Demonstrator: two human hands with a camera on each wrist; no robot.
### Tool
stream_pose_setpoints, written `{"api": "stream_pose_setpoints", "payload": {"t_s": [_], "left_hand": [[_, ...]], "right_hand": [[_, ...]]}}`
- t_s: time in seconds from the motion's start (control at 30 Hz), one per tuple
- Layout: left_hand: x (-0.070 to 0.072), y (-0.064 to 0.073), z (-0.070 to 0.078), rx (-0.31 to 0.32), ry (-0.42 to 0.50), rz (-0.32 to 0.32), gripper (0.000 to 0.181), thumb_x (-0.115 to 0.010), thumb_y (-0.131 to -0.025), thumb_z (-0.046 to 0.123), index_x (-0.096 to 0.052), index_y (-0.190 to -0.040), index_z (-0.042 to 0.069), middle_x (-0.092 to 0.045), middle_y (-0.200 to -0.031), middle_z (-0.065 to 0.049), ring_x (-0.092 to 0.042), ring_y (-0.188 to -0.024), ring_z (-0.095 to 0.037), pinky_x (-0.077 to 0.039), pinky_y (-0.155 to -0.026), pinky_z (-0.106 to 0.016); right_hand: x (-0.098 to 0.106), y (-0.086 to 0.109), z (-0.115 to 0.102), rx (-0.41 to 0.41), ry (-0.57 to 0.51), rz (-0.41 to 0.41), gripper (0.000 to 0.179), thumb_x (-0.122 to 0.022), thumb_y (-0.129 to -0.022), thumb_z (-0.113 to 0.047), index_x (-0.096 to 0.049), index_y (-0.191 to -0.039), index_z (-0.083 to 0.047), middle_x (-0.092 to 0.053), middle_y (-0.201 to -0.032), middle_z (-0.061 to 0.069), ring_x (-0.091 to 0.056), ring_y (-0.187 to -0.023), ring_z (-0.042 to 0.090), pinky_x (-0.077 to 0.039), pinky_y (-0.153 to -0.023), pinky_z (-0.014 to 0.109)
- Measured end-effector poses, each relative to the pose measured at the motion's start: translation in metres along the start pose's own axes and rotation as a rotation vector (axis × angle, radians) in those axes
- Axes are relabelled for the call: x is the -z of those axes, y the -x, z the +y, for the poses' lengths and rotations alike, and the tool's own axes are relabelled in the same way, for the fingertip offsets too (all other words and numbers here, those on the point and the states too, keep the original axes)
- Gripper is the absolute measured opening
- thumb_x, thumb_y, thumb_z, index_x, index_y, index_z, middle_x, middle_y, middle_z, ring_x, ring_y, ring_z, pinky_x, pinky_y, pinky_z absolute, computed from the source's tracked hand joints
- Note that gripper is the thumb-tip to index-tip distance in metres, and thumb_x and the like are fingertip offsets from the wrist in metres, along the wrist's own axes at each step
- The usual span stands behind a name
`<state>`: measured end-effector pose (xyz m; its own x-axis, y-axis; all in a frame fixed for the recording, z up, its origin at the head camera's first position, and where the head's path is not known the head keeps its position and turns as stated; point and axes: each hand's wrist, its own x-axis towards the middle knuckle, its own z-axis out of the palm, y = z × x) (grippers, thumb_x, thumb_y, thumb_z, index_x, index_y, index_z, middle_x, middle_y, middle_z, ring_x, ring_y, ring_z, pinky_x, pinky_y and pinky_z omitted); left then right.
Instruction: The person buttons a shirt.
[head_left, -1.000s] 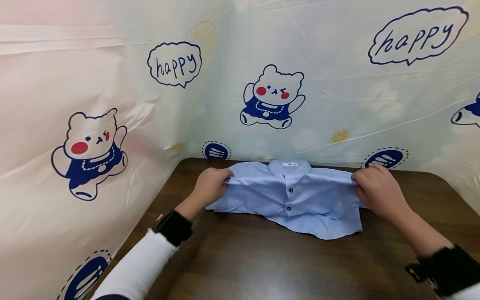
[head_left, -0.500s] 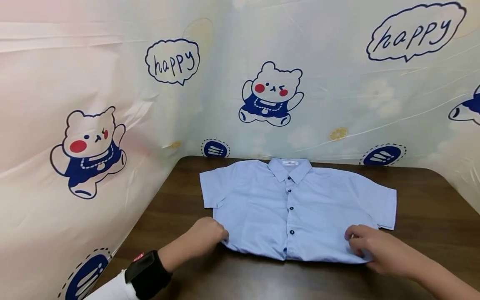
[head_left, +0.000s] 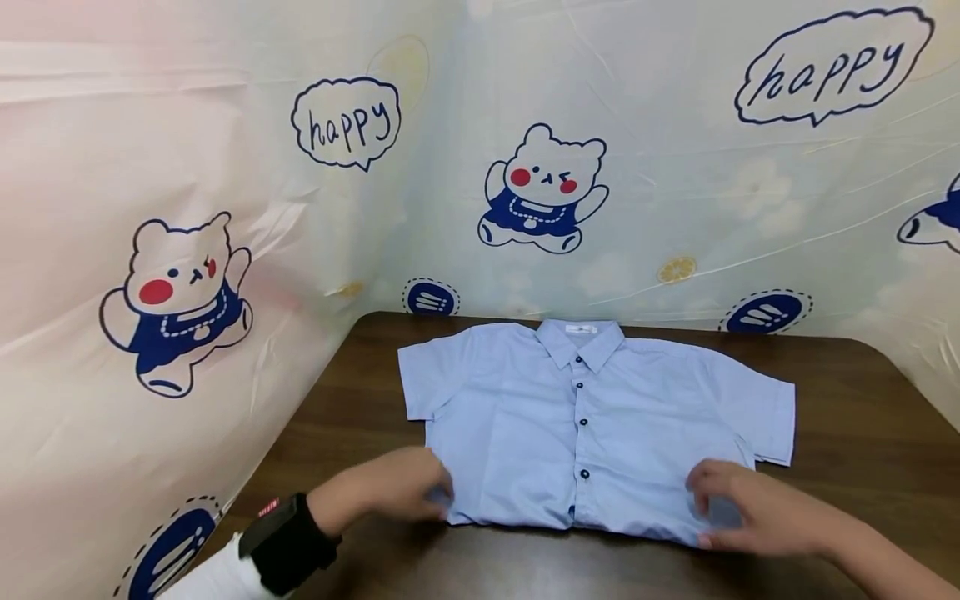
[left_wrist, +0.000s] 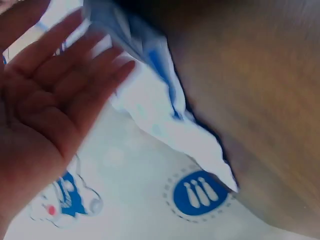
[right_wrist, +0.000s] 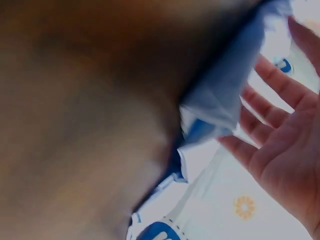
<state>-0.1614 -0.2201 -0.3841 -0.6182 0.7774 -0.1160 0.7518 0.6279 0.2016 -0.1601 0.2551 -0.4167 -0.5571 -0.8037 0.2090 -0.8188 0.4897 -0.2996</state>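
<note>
A light blue short-sleeved button-up shirt (head_left: 525, 417) lies front side up on the brown table, collar at the far side and sleeves spread out. Its near edge looks folded under. By its near left corner is my left hand (head_left: 401, 487); in the left wrist view the hand (left_wrist: 55, 95) has its fingers loosely extended beside the cloth, gripping nothing. My right hand (head_left: 757, 508) is at the near right corner, thumb and fingers apart. The right wrist view shows that hand (right_wrist: 285, 135) with spread fingers close to the shirt (right_wrist: 225, 80); whether they touch it I cannot tell.
The dark brown wooden table (head_left: 330, 417) extends around the shirt. Beyond its far edge and along the left side hangs a pale curtain (head_left: 660, 192) printed with bears and "happy" bubbles. A black band (head_left: 288, 542) is on the left wrist.
Both hands drew the lifted lower part of the shirt toward the near side and laid it down, uncovering the sleeves and front. Since then the fingers have loosened from the near corners.
</note>
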Motion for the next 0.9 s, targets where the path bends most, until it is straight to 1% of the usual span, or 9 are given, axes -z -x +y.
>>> {"api": "stream_pose_setpoints", "payload": {"t_s": [0.07, 0.1, 0.17, 0.27, 0.33, 0.43, 0.53, 0.7, 0.9], "left_hand": [[0.008, -0.009, -0.011, -0.009, 0.053, 0.030, 0.023, -0.078, -0.082, 0.015, -0.073, -0.102, 0.005, -0.071, -0.099, -0.002, -0.065, -0.093, -0.012, -0.052, -0.083, -0.029], [0.010, -0.014, -0.016, 0.002, 0.064, 0.042, 0.031, -0.079, -0.082, 0.015, -0.071, -0.109, 0.003, -0.069, -0.110, -0.008, -0.063, -0.104, -0.018, -0.050, -0.090, -0.034], [0.013, -0.025, -0.027, 0.059, 0.085, 0.039, 0.054, -0.083, -0.079, 0.019, -0.063, -0.126, 0.002, -0.057, -0.133, -0.017, -0.052, -0.124, -0.029, -0.042, -0.103, -0.043], [0.010, -0.038, -0.039, 0.186, 0.130, -0.056, 0.087, -0.088, -0.072, 0.030, -0.045, -0.146, 0.013, -0.031, -0.154, -0.020, -0.028, -0.140, -0.042, -0.029, -0.111, -0.053], [0.005, -0.045, -0.045, 0.275, 0.152, -0.139, 0.102, -0.090, -0.067, 0.038, -0.035, -0.152, 0.022, -0.018, -0.159, -0.017, -0.016, -0.142, -0.046, -0.023, -0.111, -0.059], [-0.004, -0.052, -0.049, 0.361, 0.125, -0.250, 0.117, -0.090, -0.061, 0.050, -0.024, -0.155, 0.032, -0.008, -0.162, -0.014, -0.003, -0.143, -0.051, -0.018, -0.108, -0.068], [-0.009, -0.057, -0.049, 0.400, 0.086, -0.306, 0.123, -0.089, -0.056, 0.058, -0.019, -0.156, 0.036, -0.003, -0.163, -0.013, 0.003, -0.143, -0.050, -0.015, -0.106, -0.072], [-0.012, -0.061, -0.049, 0.422, 0.085, -0.300, 0.122, -0.089, -0.056, 0.058, -0.021, -0.155, 0.037, -0.003, -0.163, -0.011, 0.005, -0.143, -0.049, -0.013, -0.106, -0.071], [-0.015, -0.061, -0.051, 0.422, 0.082, -0.302, 0.121, -0.089, -0.056, 0.058, -0.022, -0.155, 0.037, -0.004, -0.163, -0.010, 0.004, -0.144, -0.048, -0.014, -0.106, -0.071]], "right_hand": [[0.007, -0.008, 0.003, -0.077, 0.022, 0.015, 0.029, -0.079, -0.081, -0.040, -0.062, -0.099, -0.025, -0.059, -0.112, -0.003, -0.056, -0.100, 0.015, -0.051, -0.080, 0.035], [0.010, -0.013, 0.005, -0.124, 0.031, 0.007, 0.037, -0.079, -0.080, -0.043, -0.064, -0.105, -0.020, -0.060, -0.116, 0.003, -0.057, -0.104, 0.021, -0.051, -0.083, 0.040], [0.015, -0.021, 0.010, -0.244, 0.054, -0.043, 0.060, -0.079, -0.077, -0.051, -0.062, -0.118, -0.011, -0.057, -0.125, 0.018, -0.054, -0.114, 0.037, -0.047, -0.090, 0.052], [0.018, -0.032, 0.018, -0.430, 0.004, -0.181, 0.091, -0.079, -0.073, -0.055, -0.048, -0.137, 0.002, -0.037, -0.137, 0.041, -0.036, -0.123, 0.062, -0.037, -0.093, 0.069], [0.017, -0.037, 0.024, -0.535, -0.034, -0.269, 0.104, -0.078, -0.072, -0.058, -0.037, -0.144, 0.005, -0.024, -0.142, 0.047, -0.023, -0.125, 0.070, -0.031, -0.092, 0.075], [0.012, -0.045, 0.031, -0.642, -0.069, -0.356, 0.115, -0.078, -0.070, -0.061, -0.026, -0.149, 0.006, -0.013, -0.144, 0.049, -0.010, -0.124, 0.074, -0.025, -0.089, 0.080], [0.008, -0.049, 0.039, -0.689, -0.066, -0.391, 0.123, -0.079, -0.067, -0.064, -0.021, -0.151, 0.005, -0.008, -0.144, 0.049, -0.004, -0.124, 0.074, -0.022, -0.086, 0.083], [0.004, -0.053, 0.049, -0.717, -0.069, -0.398, 0.127, -0.081, -0.063, -0.064, -0.020, -0.151, 0.004, -0.006, -0.146, 0.048, -0.001, -0.125, 0.074, -0.019, -0.086, 0.084], [-0.001, -0.054, 0.054, -0.737, -0.105, -0.399, 0.129, -0.083, -0.061, -0.063, -0.020, -0.151, 0.004, -0.004, -0.146, 0.048, 0.000, -0.125, 0.073, -0.016, -0.086, 0.085]]}}
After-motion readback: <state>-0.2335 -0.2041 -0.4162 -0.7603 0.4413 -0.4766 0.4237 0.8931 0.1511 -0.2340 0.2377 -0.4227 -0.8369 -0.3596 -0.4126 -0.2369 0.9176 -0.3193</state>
